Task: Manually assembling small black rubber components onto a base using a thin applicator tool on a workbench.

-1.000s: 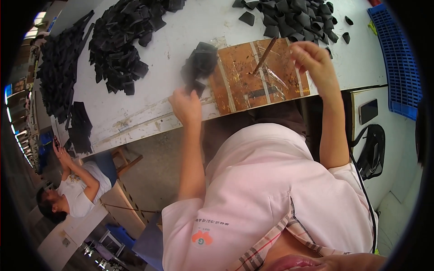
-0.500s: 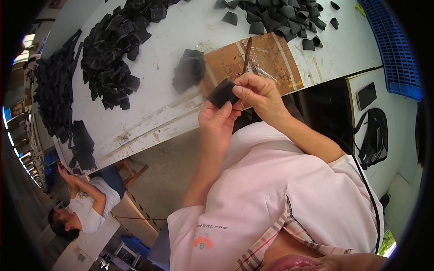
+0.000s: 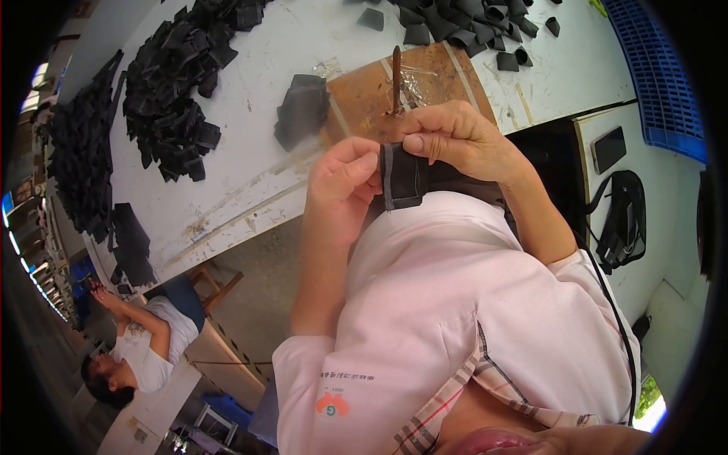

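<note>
A small black fabric piece [image 3: 404, 180] with a grey edge strip and loose light threads hangs upright in front of my body. My right hand [image 3: 462, 142] pinches its top edge between thumb and fingers. My left hand [image 3: 343, 178] is closed at the left edge of the piece, thumb against curled fingers; whether it grips the edge or a thread cannot be made out. Just beyond the hands lies a brown worn board [image 3: 360, 98], with a slim dark brown stick-like tool [image 3: 396, 80] standing out over it and thread scraps [image 3: 415, 85] beside it.
Left of the board is a small black fabric stack [image 3: 302, 114]. Larger black heaps [image 3: 171, 91] cover the table's left side; folded black pieces [image 3: 462, 23] lie at the back. A blue crate [image 3: 671, 91], phone [image 3: 609, 149] and black bag [image 3: 623, 220] are right. Another person [image 3: 148, 334] sits left.
The black piece has turned from lying tilted in both hands to hanging upright from my right hand. My left hand has shifted left to its edge. The view has shifted slightly.
</note>
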Action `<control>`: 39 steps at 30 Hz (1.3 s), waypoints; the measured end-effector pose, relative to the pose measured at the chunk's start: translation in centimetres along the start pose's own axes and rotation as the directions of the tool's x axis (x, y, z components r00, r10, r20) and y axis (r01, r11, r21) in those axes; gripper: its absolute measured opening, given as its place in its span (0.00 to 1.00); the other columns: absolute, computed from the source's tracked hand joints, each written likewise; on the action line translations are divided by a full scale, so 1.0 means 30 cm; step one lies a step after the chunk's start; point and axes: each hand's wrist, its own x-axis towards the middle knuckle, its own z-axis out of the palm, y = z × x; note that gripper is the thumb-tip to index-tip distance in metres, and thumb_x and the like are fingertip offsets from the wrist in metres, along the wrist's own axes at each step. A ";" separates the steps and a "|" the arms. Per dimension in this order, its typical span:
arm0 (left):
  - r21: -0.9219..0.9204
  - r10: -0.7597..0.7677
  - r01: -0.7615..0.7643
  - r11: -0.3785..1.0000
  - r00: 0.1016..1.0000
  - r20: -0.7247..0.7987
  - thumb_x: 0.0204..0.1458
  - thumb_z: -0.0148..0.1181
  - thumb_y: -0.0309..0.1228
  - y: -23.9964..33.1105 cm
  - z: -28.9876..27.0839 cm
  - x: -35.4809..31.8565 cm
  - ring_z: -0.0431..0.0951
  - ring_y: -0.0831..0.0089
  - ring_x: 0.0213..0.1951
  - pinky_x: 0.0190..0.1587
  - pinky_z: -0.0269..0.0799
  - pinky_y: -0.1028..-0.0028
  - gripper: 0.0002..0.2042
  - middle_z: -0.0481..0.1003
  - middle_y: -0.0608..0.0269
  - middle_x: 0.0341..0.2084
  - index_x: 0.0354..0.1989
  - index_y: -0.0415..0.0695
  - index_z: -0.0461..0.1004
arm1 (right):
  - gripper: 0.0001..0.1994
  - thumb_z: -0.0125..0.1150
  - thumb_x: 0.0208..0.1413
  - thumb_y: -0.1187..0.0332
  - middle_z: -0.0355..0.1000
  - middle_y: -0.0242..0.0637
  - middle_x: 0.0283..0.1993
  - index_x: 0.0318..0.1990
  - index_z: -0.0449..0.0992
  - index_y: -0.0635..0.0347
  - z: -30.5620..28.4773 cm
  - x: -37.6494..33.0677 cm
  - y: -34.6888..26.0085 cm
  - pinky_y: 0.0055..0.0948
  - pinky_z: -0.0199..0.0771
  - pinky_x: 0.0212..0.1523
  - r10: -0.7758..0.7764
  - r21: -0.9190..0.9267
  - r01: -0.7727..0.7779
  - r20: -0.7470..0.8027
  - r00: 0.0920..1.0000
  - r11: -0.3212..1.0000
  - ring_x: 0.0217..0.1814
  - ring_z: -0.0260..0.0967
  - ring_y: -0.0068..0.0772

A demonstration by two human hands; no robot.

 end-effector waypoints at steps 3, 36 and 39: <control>0.050 -0.017 0.017 0.999 1.000 0.005 0.47 0.51 0.28 0.006 -0.008 -0.005 0.73 0.76 0.26 0.31 0.69 0.79 0.10 0.73 0.59 0.26 0.34 0.34 0.68 | 0.10 0.52 0.54 0.65 0.67 0.29 0.24 0.33 0.71 0.65 -0.002 0.007 0.005 0.18 0.68 0.27 -0.024 -0.143 0.027 0.018 1.000 0.989 0.25 0.63 0.16; -0.051 0.168 -0.171 0.984 0.984 -0.068 0.45 0.48 0.19 -0.005 0.093 0.045 0.53 0.88 0.09 0.12 0.48 0.88 0.09 0.69 0.60 0.25 0.37 0.35 0.65 | 0.04 0.54 0.49 0.75 0.64 0.28 0.21 0.30 0.72 0.66 0.086 0.011 0.025 0.15 0.66 0.21 0.159 0.379 0.012 -0.418 0.894 0.925 0.23 0.61 0.16; 0.386 0.376 -0.277 0.880 0.903 -0.209 0.44 0.49 0.18 -0.036 0.112 0.055 0.57 0.89 0.13 0.15 0.51 0.88 0.08 0.68 0.63 0.27 0.34 0.34 0.66 | 0.02 0.55 0.47 0.76 0.63 0.28 0.22 0.29 0.70 0.64 0.082 0.004 0.017 0.13 0.50 0.14 0.296 0.776 0.020 -0.264 0.918 0.630 0.19 0.54 0.12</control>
